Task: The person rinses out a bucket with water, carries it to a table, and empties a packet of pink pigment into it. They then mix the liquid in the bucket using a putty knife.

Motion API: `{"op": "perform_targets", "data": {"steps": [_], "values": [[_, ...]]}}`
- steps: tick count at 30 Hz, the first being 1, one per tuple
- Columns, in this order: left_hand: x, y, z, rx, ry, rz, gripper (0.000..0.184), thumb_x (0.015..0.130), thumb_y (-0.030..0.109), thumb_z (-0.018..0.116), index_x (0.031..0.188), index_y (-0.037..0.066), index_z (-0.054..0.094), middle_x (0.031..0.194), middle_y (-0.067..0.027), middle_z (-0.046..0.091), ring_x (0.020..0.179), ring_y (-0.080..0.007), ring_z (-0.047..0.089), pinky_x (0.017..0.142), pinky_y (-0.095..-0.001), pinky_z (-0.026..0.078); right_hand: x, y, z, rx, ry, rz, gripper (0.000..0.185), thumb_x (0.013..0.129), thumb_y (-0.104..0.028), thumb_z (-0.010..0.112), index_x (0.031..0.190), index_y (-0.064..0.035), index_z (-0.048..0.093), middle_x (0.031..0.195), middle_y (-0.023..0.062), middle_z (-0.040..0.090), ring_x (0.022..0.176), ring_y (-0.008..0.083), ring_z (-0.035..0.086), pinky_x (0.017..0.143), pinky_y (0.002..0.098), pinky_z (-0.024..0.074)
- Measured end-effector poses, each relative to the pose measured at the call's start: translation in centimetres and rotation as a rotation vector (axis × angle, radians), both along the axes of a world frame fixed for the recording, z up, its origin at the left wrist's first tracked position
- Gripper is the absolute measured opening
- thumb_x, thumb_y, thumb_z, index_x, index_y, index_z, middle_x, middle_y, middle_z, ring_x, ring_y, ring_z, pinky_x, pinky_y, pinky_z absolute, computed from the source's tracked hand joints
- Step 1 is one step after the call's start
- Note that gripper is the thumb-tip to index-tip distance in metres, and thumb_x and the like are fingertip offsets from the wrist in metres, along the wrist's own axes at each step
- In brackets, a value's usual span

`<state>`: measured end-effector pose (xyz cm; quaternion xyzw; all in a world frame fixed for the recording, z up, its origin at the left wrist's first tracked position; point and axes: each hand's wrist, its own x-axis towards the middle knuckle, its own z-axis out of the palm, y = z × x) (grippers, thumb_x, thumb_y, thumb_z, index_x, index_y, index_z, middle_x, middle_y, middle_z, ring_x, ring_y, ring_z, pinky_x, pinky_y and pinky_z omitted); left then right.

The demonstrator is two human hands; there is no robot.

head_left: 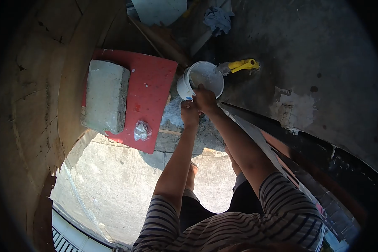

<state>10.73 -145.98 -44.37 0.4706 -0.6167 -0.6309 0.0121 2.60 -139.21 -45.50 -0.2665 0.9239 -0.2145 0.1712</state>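
A white bucket (pixel 183 89) stands in front of me, with greyish material visible inside it. My right hand (pixel 205 100) is closed at the bucket's near rim, its fingers reaching over the opening. Just below and to the left, my left hand (pixel 190 114) is also closed, close against the right one. A small bit of blue shows by the knuckles. Whatever the fingers hold is hidden. Beside the bucket's right rim lies a yellow-handled tool (pixel 244 65) with a pale, crusted end; its exact kind is unclear.
To the left, a red board (pixel 153 84) carries a thick pale concrete block (pixel 106 96) and a crumpled clear plastic bag (pixel 142 130). A bluish crumpled cloth (pixel 218 20) lies at the back. Wooden panelling (pixel 33 105) rises on the left, and a dark ledge runs along the right.
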Motion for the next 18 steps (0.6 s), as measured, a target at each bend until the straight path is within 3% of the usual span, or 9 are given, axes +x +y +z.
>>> {"op": "perform_targets", "data": {"steps": [4,8,11,14,18], "values": [[0.9,-0.6,-1.4,0.155,0.009,0.051,0.029,0.099,0.019,0.051,0.114,-0.005,0.055,0.105,-0.0159,0.063,0.084,-0.0219,0.068,0.060,-0.0338,0.062,1.4,0.1,0.3,0.024,0.036,0.030,0.018,0.079,-0.015,0.071,0.093,-0.0026,0.068,0.099,0.0173,0.060,0.081,0.0362,0.068,0.070,0.0468,0.0557],[1.4,-0.4,-2.8,0.067,0.081,0.050,0.029,0.096,0.017,0.053,0.114,-0.005,0.056,0.104,-0.0170,0.065,0.080,-0.0246,0.071,0.055,-0.0336,0.062,1.4,0.5,0.4,-0.009,0.006,-0.029,0.017,0.080,-0.014,0.070,0.092,-0.0017,0.067,0.099,0.0171,0.060,0.081,0.0359,0.068,0.069,0.0475,0.0555],[1.8,-0.4,-1.0,0.120,0.030,-0.020,0.027,0.101,0.015,0.048,0.118,-0.005,0.053,0.105,-0.0150,0.063,0.086,-0.0216,0.068,0.060,-0.0322,0.061,0.7,0.8,0.1,0.016,0.011,-0.016,0.017,0.080,-0.012,0.069,0.093,-0.0013,0.068,0.100,0.0172,0.060,0.080,0.0366,0.068,0.070,0.0480,0.0555],[2.9,-0.4,-2.4,0.134,0.022,-0.045,0.026,0.101,0.015,0.048,0.117,-0.004,0.054,0.105,-0.0148,0.063,0.085,-0.0219,0.069,0.060,-0.0320,0.061,0.3,0.7,-0.2,0.032,0.044,0.008,0.018,0.081,-0.011,0.068,0.096,-0.0014,0.067,0.102,0.0173,0.059,0.080,0.0376,0.068,0.070,0.0487,0.0552],[4.7,-0.4,-2.3,0.206,-0.008,-0.042,0.024,0.101,0.015,0.048,0.116,-0.003,0.054,0.103,-0.0134,0.063,0.086,-0.0217,0.069,0.060,-0.0309,0.060,1.8,0.4,0.9,0.075,0.087,0.051,0.038,0.079,-0.007,0.066,0.117,-0.0045,0.062,0.107,0.0195,0.060,0.076,0.0367,0.069,0.066,0.0464,0.0566]]}}
